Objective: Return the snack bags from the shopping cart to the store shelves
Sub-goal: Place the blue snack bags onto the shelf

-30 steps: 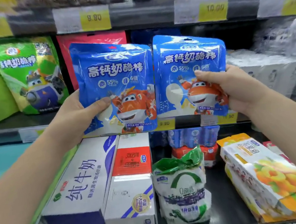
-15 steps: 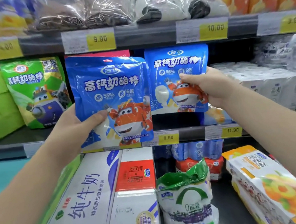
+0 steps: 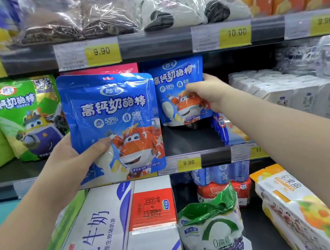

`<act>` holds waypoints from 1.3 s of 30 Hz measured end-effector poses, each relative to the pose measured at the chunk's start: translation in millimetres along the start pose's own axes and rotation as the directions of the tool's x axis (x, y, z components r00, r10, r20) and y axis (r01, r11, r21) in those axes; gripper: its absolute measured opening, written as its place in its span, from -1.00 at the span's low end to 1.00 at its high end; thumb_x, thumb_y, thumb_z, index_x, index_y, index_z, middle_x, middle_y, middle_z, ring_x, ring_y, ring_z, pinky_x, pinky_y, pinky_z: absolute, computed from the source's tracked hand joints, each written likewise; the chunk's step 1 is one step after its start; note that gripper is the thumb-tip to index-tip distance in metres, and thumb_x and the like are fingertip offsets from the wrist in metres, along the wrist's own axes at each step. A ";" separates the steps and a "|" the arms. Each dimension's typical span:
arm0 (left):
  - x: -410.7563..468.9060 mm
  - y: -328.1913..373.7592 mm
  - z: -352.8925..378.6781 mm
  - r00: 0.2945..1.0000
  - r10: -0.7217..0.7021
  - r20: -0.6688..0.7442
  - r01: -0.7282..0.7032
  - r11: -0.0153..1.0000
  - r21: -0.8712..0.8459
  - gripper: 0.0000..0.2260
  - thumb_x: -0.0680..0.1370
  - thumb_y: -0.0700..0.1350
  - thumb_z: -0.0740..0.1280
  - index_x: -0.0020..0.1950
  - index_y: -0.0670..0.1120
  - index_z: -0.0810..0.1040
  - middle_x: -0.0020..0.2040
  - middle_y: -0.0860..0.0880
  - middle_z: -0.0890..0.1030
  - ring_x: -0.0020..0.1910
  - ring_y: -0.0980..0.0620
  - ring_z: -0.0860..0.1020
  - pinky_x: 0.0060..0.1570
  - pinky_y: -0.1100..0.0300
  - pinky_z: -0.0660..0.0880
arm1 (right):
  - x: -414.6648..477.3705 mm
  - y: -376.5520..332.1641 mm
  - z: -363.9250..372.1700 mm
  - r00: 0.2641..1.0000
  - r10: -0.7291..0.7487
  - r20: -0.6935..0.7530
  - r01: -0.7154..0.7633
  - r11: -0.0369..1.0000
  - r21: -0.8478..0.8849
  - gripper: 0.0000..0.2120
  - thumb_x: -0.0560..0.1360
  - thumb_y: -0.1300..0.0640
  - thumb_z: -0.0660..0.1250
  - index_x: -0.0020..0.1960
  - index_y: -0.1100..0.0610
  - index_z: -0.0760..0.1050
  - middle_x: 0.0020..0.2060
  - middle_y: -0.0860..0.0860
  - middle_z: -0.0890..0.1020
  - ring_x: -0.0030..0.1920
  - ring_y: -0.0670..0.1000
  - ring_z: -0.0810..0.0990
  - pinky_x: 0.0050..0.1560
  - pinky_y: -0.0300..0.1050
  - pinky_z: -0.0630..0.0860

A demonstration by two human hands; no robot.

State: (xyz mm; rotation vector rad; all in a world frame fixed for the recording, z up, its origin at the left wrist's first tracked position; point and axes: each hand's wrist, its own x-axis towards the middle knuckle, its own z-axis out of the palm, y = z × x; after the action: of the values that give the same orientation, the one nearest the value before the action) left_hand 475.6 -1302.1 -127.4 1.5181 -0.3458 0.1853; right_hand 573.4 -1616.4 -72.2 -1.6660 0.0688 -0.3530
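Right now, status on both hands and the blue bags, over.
Left hand grips near blue bag, unshelved. Right hand holds far blue bag at middle shelf. Nothing blocking.

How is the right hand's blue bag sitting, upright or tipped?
Upright. The blue bag shows its print right way up, bottom edge toward the shelf. The right hand grips its side; whether it rests, cannot tell.

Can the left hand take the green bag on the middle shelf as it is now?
Probably not: the left hand grips a blue bag, so its fingers are busy, though nothing blocks the green bag.
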 end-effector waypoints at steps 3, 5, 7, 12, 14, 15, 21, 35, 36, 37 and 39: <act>0.7 -0.5 -0.8 1.000 -0.006 -0.007 0.006 1.000 0.011 -0.67 0.45 -0.07 0.43 0.21 -0.05 0.57 0.02 -0.02 0.73 -0.04 -0.06 0.71 -0.22 0.17 0.64 | 8.7 0.6 9.0 0.999 0.037 -0.033 -0.037 0.999 -0.008 -0.80 0.44 0.35 0.37 0.00 0.13 0.56 -0.11 0.10 0.71 -0.16 0.08 0.71 -0.16 -0.06 0.66; 0.5 -0.3 -2.2 1.000 -0.020 -0.014 0.020 1.000 0.009 -0.69 0.45 -0.09 0.44 0.18 -0.04 0.57 0.00 -0.02 0.73 -0.06 -0.06 0.71 -0.25 0.17 0.64 | 13.1 5.9 14.7 0.997 0.049 -0.060 -0.051 0.998 -0.037 -0.79 0.42 0.37 0.38 0.01 0.15 0.56 -0.13 0.07 0.69 -0.12 0.07 0.69 -0.19 -0.11 0.62; -0.6 -2.0 -3.6 1.000 -0.010 -0.004 0.010 1.000 0.009 -0.65 0.42 0.02 0.52 0.16 -0.01 0.58 -0.01 -0.01 0.73 -0.08 -0.05 0.72 -0.27 0.18 0.64 | 17.7 12.5 18.9 0.994 0.051 -0.099 -0.058 0.996 -0.073 -0.79 0.42 0.39 0.38 -0.02 0.14 0.55 -0.12 0.06 0.67 -0.11 0.06 0.66 -0.16 -0.11 0.61; -1.8 -2.0 -0.4 1.000 -0.008 -0.014 0.008 1.000 0.014 -0.70 0.43 -0.04 0.48 0.13 -0.02 0.57 -0.07 0.01 0.74 -0.17 0.03 0.72 -0.35 0.26 0.59 | 31.3 20.9 25.9 0.978 0.026 -0.205 -0.049 0.993 -0.106 -0.66 0.39 0.37 0.47 0.13 0.17 0.58 0.07 0.10 0.69 0.09 0.10 0.67 0.16 0.08 0.64; -2.7 -1.6 1.4 1.000 -0.021 -0.005 0.022 1.000 0.013 -0.68 0.44 -0.06 0.48 0.16 -0.04 0.57 -0.06 0.00 0.74 -0.14 -0.02 0.72 -0.33 0.23 0.61 | 36.0 23.5 28.5 0.972 0.004 -0.237 -0.043 0.986 -0.163 -0.58 0.36 0.30 0.51 0.20 0.17 0.57 0.10 0.08 0.69 0.11 0.10 0.66 0.18 0.09 0.63; -3.9 -1.3 1.7 1.000 -0.017 0.011 0.017 1.000 0.015 -0.62 0.40 0.00 0.55 0.17 -0.04 0.57 -0.04 -0.01 0.74 -0.11 -0.04 0.72 -0.30 0.20 0.62 | 38.6 25.1 29.9 0.969 -0.004 -0.249 -0.044 0.981 -0.190 -0.56 0.35 0.27 0.52 0.22 0.16 0.56 0.11 0.07 0.68 0.12 0.10 0.66 0.19 0.09 0.62; -6.3 -2.7 5.0 0.999 -0.043 0.023 0.043 0.999 0.019 -0.51 0.29 0.13 0.58 0.15 0.01 0.59 0.01 -0.05 0.73 -0.06 -0.12 0.71 -0.15 -0.04 0.66 | 42.4 29.8 37.0 0.941 -0.012 -0.339 -0.063 0.976 -0.208 -0.61 0.43 0.22 0.48 0.24 0.15 0.54 0.14 0.07 0.67 0.14 0.11 0.65 0.19 0.04 0.61; -12.1 2.7 20.2 0.998 -0.055 0.023 0.055 0.998 0.005 -0.66 0.39 0.06 0.55 0.12 0.06 0.60 0.01 -0.03 0.73 -0.06 -0.13 0.71 0.04 -0.20 0.59 | 7.9 14.7 25.2 0.911 -0.187 -0.367 0.099 0.964 -0.246 -0.31 0.52 0.34 0.34 0.58 0.13 0.18 0.34 0.07 0.53 0.32 0.07 0.53 0.18 -0.13 0.49; -12.6 2.9 23.4 0.998 -0.057 0.024 0.057 0.998 -0.002 -0.71 0.43 -0.03 0.49 0.14 0.04 0.58 0.00 -0.03 0.73 -0.06 -0.12 0.71 0.04 -0.18 0.59 | 5.5 13.8 23.6 0.909 -0.201 -0.366 0.112 0.962 -0.250 -0.30 0.52 0.35 0.34 0.59 0.13 0.17 0.37 0.08 0.51 0.34 0.06 0.52 0.23 -0.11 0.49; -13.5 3.9 26.9 0.998 -0.061 0.031 0.061 0.998 -0.009 -0.72 0.45 -0.08 0.45 0.15 0.02 0.57 0.00 -0.04 0.73 -0.06 -0.12 0.71 0.03 -0.15 0.60 | 3.3 14.1 21.1 0.907 -0.216 -0.362 0.125 0.958 -0.259 -0.29 0.51 0.36 0.33 0.59 0.14 0.16 0.39 0.09 0.49 0.37 0.06 0.49 0.27 -0.11 0.48; -13.6 5.3 35.4 0.996 -0.060 0.060 0.061 0.998 -0.011 -0.75 0.49 -0.12 0.42 0.16 0.01 0.57 0.00 -0.04 0.73 -0.04 -0.12 0.71 0.01 -0.10 0.60 | -4.0 15.1 13.4 0.909 -0.247 -0.337 0.155 0.948 -0.277 -0.30 0.51 0.35 0.32 0.59 0.15 0.17 0.42 0.09 0.46 0.40 0.05 0.47 0.27 -0.16 0.44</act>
State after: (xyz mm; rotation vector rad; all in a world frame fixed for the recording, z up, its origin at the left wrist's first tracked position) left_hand 457.3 -1335.7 -126.4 1.5217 -0.3477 0.0901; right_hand 575.6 -1604.5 -88.9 -1.8372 0.2281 -0.8448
